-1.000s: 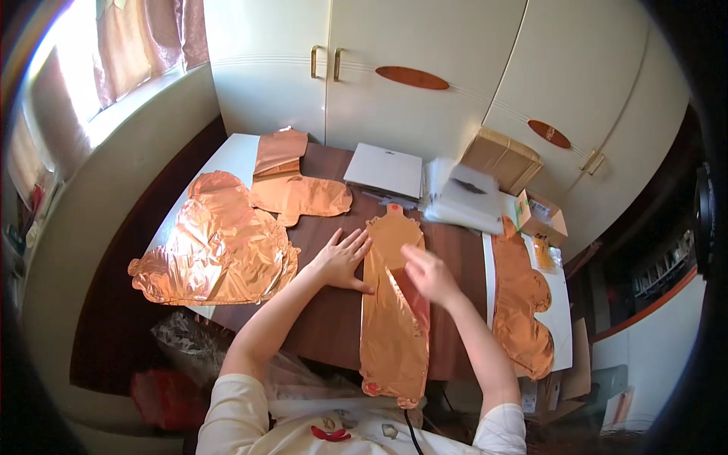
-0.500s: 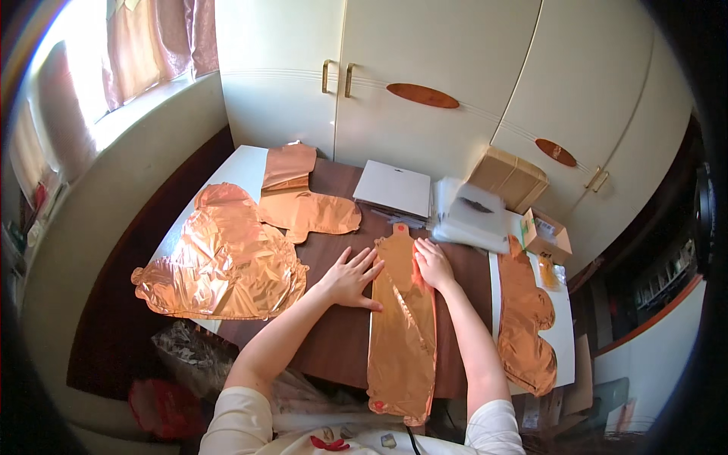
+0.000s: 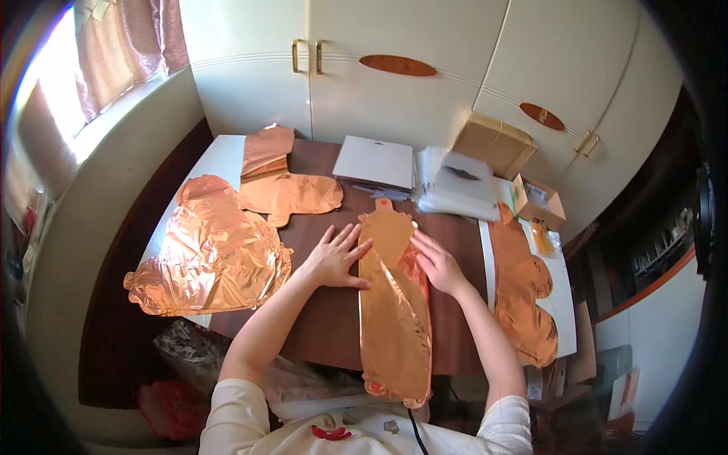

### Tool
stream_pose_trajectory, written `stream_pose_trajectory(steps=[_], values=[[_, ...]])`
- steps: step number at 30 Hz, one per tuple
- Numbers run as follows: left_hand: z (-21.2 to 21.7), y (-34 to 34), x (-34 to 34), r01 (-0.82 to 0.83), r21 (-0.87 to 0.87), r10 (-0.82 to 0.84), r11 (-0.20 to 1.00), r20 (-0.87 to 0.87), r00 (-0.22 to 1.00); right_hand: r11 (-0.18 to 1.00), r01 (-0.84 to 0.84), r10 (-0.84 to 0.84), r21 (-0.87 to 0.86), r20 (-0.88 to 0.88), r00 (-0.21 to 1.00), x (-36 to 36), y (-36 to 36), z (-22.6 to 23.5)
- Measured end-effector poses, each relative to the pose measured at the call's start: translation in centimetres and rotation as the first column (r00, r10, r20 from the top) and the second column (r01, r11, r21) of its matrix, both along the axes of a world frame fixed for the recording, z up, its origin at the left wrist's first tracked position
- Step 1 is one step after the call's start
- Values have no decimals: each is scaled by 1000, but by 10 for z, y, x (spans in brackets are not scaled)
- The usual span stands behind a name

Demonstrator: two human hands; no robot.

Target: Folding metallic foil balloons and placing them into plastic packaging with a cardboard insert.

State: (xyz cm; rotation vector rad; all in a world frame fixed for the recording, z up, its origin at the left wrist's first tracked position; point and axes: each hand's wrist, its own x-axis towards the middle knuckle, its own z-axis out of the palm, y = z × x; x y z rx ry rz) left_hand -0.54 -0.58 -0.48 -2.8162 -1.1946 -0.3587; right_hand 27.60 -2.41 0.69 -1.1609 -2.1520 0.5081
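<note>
Hands [image 3: 332,260] [image 3: 440,269] over part-hidden copper foil [image 3: 394,341]

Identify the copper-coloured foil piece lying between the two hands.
The long, narrow foil piece: the left hand and right hand flank it; the other foil pieces lie farther out.

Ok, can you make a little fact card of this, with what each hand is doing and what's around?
Left hand: fingers spread, at the left edge of the long copper foil piece
Right hand: fingers outstretched, at its right edge
Left side: big crinkly foil piece
Right side: bumpy-edged foil piece
Behind: white flat stack, clear plastic stack, cardboard box
</note>
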Motion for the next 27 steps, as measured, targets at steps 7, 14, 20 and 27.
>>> stream_pose_trajectory(steps=[7, 14, 20, 27], values=[[3, 2, 0, 18, -27, -18, 999, 23, 1000, 996, -94, 93, -4, 211, 973, 33, -93, 8], [8, 54, 20, -4, 205, -36, 979, 194, 980, 998, 41, -45, 54, 65, 997, 43, -100, -5], [34, 135, 40, -108, 259, 83, 960, 106, 991, 980, 152, -152, 127, -5, 988, 39, -98, -13], [45, 176, 73, -29, 131, 34, 991, -39, 999, 969, 215, -208, 118, -69, 976, 42, -96, -16]])
